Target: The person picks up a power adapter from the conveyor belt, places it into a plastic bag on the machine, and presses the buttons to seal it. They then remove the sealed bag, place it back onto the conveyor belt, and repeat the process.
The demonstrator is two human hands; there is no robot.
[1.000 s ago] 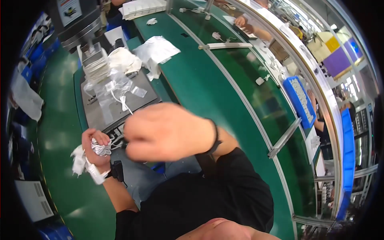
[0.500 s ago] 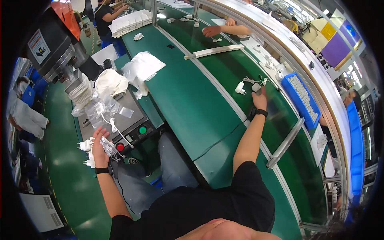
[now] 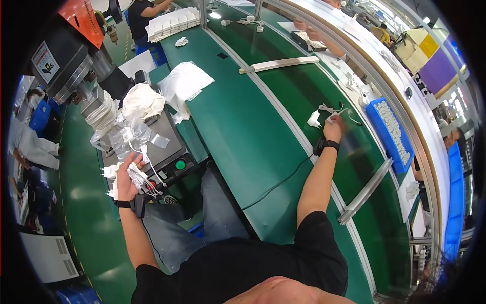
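My left hand is closed around several white plug chargers, whose prongs point left past the palm. Their bundled white cables bulge out on the thumb side, near the front of the machine base. Over the green conveyor belt, my right arm is stretched out. The fingers of my right hand are closed on a white charger, which they partly cover. Just left of them another white plug charger lies on the belt, with white cable curling behind both.
The black press stands at left; its base carries a green button, clear plastic bags and a white cloth. White bags lie on the green table. Metal rails edge the belt. A blue tray sits beyond; another person's hands work at the far side.
My right hand has moved slightly right and its fingers have closed on the charger beside it. My left hand has shifted a little, still holding its chargers. The other person's hand has moved off the belt.
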